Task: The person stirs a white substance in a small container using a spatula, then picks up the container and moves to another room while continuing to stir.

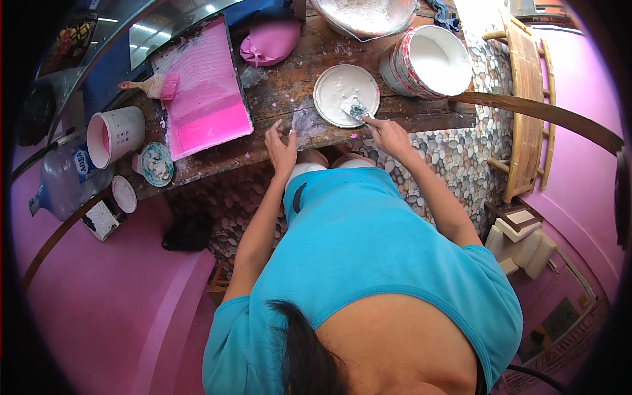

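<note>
Scraper (356, 109) gripped in right hand (391, 138) over white lid (332, 84); left hand (282, 153) loosely spread, left of it

Here we find a clear lane across the worktop (284, 92) between pink tray (205, 76) and round lid (329, 105); rightward, the bucket (400, 62) blocks us.

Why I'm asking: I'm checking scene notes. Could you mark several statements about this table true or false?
1. The right hand holds a paste-coated tool at a round white lid. True.
2. The left hand grips the white-paint bucket. False: it holds nothing visible.
3. The paintbrush lies in the pink paint pool. False: it lies across the left edge of the paint tray.
4. The plastic bottle is left of the tray. True.
</note>
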Tool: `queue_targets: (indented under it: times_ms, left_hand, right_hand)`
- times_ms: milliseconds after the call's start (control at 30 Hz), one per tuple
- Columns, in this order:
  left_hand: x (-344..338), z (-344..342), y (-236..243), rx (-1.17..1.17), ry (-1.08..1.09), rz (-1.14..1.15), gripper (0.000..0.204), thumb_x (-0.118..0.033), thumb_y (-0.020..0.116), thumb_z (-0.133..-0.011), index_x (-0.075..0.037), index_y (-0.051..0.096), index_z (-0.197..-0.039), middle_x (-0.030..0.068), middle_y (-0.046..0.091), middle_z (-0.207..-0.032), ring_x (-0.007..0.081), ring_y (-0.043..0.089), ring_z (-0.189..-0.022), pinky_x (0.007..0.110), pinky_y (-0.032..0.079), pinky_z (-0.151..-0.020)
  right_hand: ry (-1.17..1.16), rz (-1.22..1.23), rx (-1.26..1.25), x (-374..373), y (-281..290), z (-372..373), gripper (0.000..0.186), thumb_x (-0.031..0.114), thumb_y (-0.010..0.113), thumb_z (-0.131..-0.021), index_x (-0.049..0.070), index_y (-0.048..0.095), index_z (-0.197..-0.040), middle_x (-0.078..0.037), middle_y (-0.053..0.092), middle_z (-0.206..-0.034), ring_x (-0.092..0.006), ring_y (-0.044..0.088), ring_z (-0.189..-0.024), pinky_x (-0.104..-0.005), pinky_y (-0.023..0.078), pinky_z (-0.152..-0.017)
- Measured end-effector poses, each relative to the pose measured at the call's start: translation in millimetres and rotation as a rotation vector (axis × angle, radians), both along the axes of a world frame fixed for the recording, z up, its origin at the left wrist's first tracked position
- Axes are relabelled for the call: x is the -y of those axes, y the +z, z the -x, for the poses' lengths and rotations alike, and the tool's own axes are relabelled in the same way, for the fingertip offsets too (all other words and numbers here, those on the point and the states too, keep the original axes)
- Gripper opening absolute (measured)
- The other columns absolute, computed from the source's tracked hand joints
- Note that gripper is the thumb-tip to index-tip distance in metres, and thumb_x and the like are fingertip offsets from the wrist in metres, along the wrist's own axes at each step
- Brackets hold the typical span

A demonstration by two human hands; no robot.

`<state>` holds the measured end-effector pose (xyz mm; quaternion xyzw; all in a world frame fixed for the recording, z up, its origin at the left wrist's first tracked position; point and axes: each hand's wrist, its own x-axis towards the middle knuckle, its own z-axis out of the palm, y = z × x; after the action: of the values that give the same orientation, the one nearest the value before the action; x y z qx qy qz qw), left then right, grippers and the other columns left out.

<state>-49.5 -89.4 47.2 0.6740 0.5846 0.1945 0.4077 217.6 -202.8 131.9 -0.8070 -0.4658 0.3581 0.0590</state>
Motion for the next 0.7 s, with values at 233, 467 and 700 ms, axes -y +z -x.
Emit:
queue_targets:
  times_ms: [233, 467, 700]
  left_hand:
    - [-37, -46, -5, -0.145, -0.484, -0.275, 0.096, -0.039, 0.084, -0.06, -0.01, 0.039, -0.14, 0.0157, 0.046, -0.122, 0.0344, 0.042, -0.113, 0.047, 0.036, -0.096]
    - [-49, -58, -8, -0.315, -0.588, -0.15, 0.108, -0.046, 0.088, -0.05, -0.026, 0.039, -0.144, 0.0111, 0.044, -0.112, 0.0309, 0.041, -0.102, 0.043, 0.036, -0.088]
    - [-54, -56, -7, -0.313, -0.588, -0.119, 0.106, -0.045, 0.088, -0.051, -0.028, 0.04, -0.144, 0.0116, 0.043, -0.111, 0.0311, 0.041, -0.102, 0.044, 0.036, -0.087]
  right_hand:
    - [-0.223, -0.142, -0.001, -36, -30, 15, 0.037, 0.019, 0.05, -0.09, 0.018, 0.063, -0.125, -0.029, 0.064, -0.099, -0.0431, 0.062, -0.095, -0.0505, 0.048, -0.084]
    - [-0.215, 0.009, 0.122, -19, -35, 52, 0.04, 0.018, 0.047, -0.092, 0.02, 0.057, -0.131, -0.024, 0.066, -0.088, -0.0431, 0.064, -0.086, -0.0517, 0.048, -0.08]
    - [-0.434, 0.012, -0.161, -42, -3, 53, 0.041, 0.014, 0.046, -0.091, 0.018, 0.058, -0.13, -0.026, 0.065, -0.09, -0.0437, 0.063, -0.087, -0.0514, 0.048, -0.08]
